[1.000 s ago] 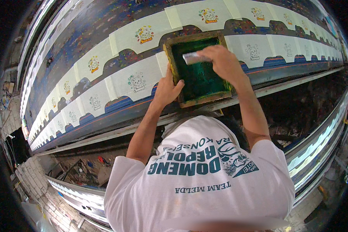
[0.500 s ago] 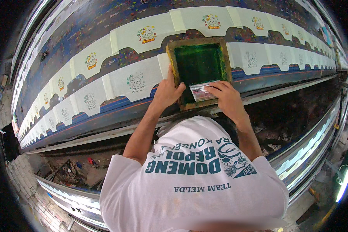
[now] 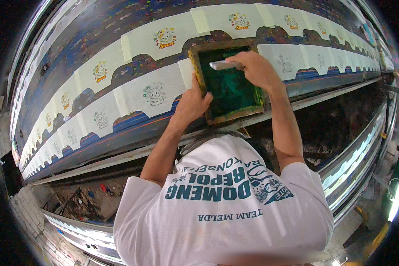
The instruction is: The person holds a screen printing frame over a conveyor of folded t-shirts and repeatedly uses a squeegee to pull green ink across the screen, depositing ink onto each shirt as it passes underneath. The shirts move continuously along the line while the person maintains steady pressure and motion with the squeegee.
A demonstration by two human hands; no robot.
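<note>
A screen printing frame (image 3: 236,115) with a wooden rim and dark green, wet-looking mesh lies over a pale fabric piece in the nearer row. My left hand (image 3: 191,106) grips its left side, thumb on the inner edge and a finger stretched along the outside. In my right hand (image 3: 260,72) is a squeegee (image 3: 222,65) with a pale, flat blade, held at the far part of the mesh. Whether its blade touches the mesh I cannot tell. To the left of the frame lies a fabric piece (image 3: 135,98) with a bear outline and small green marks.
The long printing table (image 3: 137,126) runs across the view, its near edge bordered by a rail (image 3: 306,104). A farther row of fabric pieces (image 3: 139,48) carries coloured prints. Nearer-row pieces (image 3: 310,57) continue right of the frame. Another table with pale pieces (image 3: 352,153) stands at the right.
My right hand has carried the squeegee from the near end of the mesh to its far part, and its blade is tilted differently. My left hand stays on the frame.
</note>
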